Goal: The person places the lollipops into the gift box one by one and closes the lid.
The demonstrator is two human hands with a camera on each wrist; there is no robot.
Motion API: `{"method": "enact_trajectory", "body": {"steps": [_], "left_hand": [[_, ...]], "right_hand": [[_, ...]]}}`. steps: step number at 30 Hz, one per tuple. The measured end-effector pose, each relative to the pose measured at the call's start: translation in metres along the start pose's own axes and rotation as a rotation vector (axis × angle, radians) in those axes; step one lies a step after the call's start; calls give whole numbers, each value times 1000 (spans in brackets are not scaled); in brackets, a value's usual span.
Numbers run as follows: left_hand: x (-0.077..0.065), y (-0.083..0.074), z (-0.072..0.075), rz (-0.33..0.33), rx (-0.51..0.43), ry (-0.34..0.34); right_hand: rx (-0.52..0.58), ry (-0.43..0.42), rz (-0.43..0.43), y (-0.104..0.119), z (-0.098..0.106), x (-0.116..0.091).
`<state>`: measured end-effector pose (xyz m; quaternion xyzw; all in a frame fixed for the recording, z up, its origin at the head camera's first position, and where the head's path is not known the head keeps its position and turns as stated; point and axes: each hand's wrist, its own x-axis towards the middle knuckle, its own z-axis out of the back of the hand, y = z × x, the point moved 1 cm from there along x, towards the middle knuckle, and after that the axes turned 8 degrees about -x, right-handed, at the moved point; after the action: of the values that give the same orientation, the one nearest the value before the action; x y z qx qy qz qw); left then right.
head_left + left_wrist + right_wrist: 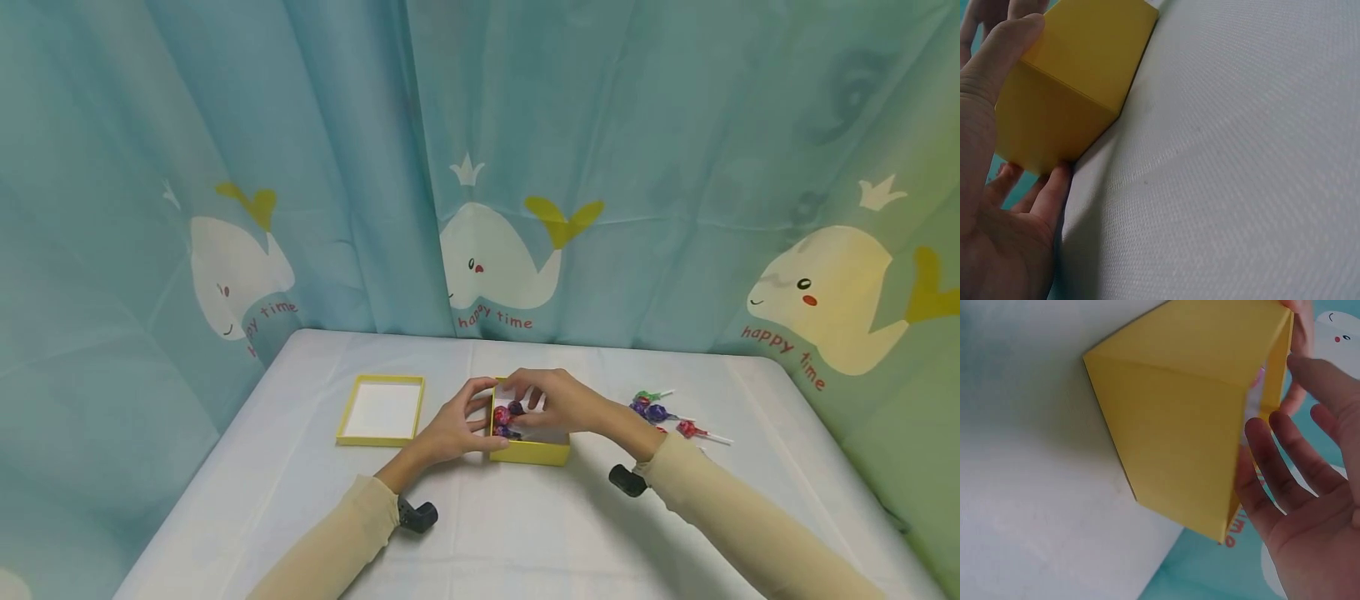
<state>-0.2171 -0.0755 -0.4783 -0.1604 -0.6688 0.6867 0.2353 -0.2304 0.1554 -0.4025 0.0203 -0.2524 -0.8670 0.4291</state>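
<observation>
A yellow box (532,452) with a white inside stands uncovered on the table. Several wrapped lollipops (502,415), red and purple, lie at its left end. My left hand (453,425) holds that end, the thumb at the near side and fingers round the far side; the left wrist view shows the thumb on the yellow wall. My right hand (558,400) reaches over the opening from the right, fingertips dipping inside near the lollipops. In the right wrist view the fingers (1291,487) are loosely bent and spread, with nothing seen between them.
To the left lies a shallow yellow-rimmed lid (371,442), white inside facing up. Right of the box, several more lollipops (656,412) in green, purple and red wrappers lie in a loose group, partly behind the right forearm. A blue curtain (360,208) hangs behind the white-covered table (300,500).
</observation>
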Motion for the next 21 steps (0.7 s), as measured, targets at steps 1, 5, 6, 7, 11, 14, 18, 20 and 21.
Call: {"method": "enact_trajectory", "body": {"steps": [1, 5, 6, 7, 11, 14, 18, 20, 21], "left_hand": [[0, 0, 0, -3, 1, 1], [0, 0, 0, -7, 6, 5], [0, 0, 0, -5, 6, 6], [0, 0, 1, -7, 1, 8], [1, 0, 1, -12, -6, 10], [0, 0, 1, -8, -1, 4], [0, 0, 0, 2, 4, -3], [0, 0, 0, 1, -2, -3], [1, 0, 0, 1, -3, -2]], "right_hand": [[-2, 0, -2, 0, 2, -1], [-14, 7, -21, 4, 11, -6], [-17, 7, -24, 4, 13, -8], [-17, 9, -32, 5, 15, -9], [-18, 5, -51, 8, 21, -14], [-21, 2, -59, 7, 24, -18], [-22, -5, -62, 3, 24, -22], [-25, -11, -63, 2, 24, -24], [-27, -14, -64, 1, 25, -25]]}}
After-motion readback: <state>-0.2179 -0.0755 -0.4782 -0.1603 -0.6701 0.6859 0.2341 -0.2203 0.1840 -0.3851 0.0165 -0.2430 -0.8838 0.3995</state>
